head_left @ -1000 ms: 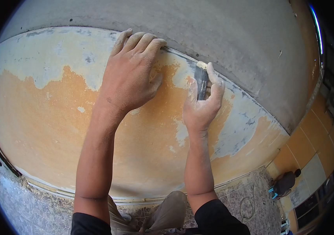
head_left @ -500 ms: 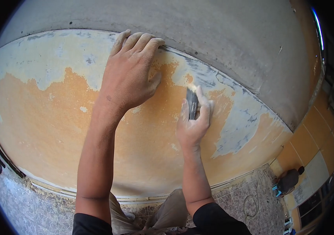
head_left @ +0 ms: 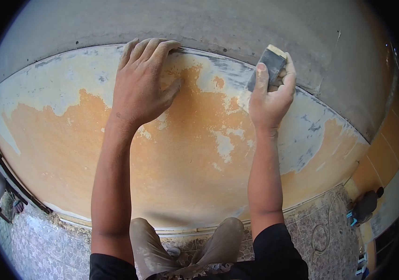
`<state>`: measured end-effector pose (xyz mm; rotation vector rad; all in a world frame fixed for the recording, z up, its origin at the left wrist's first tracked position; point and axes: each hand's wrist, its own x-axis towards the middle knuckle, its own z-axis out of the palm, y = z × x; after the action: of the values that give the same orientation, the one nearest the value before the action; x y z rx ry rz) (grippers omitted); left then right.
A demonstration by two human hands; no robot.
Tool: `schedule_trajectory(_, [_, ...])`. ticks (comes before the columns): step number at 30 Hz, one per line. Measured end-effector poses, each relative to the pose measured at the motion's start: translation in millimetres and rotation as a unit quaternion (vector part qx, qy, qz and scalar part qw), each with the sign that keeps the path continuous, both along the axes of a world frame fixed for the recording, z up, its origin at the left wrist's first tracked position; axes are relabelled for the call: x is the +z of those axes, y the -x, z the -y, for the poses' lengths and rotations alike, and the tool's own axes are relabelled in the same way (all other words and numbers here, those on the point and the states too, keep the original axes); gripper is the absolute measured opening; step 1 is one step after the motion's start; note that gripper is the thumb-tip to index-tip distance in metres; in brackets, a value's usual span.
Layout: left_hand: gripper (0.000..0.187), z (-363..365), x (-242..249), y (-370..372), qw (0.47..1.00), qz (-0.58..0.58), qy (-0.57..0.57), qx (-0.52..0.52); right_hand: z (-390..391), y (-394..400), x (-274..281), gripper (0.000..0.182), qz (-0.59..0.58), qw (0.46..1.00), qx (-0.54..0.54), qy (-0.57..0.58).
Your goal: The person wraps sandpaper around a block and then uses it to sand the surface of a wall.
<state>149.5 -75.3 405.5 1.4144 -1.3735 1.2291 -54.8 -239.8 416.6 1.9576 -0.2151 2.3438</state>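
My left hand (head_left: 141,86), dusted with powder, rests at the top edge of the low wall (head_left: 176,168), fingers bent at the ledge and thumb apart. Nothing shows in its grasp. My right hand (head_left: 274,102) grips a dark grey sanding block (head_left: 270,66), thumb on its near face and fingers behind. Pale yellow dust coats the block's far end. It overlaps the wall's top edge in this view. Below it the wall is patchy: orange paint, with pale yellow and grey-white areas where the coat is worn.
A grey flat surface (head_left: 185,21) lies beyond the wall's edge. Stone-patterned floor tiles (head_left: 45,242) run along the wall's foot, with a coiled hose (head_left: 320,238) at right. A dark seat-like object (head_left: 365,205) stands farther right. Dark edging (head_left: 8,182) borders the left side.
My right hand has moved up and right with the sanding block, from the worn paint to the wall's top edge, turning the block's broad face into view. My left hand stays at the edge.
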Motion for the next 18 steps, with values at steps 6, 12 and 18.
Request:
schedule_trajectory(6, [0.065,8,-2,9,1.0,-0.015,0.023,0.005,21,29,-7,0.051,-0.012,0.999,0.018,-0.024])
schedule_trajectory(12, [0.109,34,-14,34,0.999,-0.009,0.038,0.034,31,28,-15,0.052,-0.023,0.999,0.044,0.015])
schedule_trajectory(18, [0.105,57,-15,45,0.997,-0.021,0.057,0.04,18,32,-11,0.05,-0.074,0.996,0.048,-0.027])
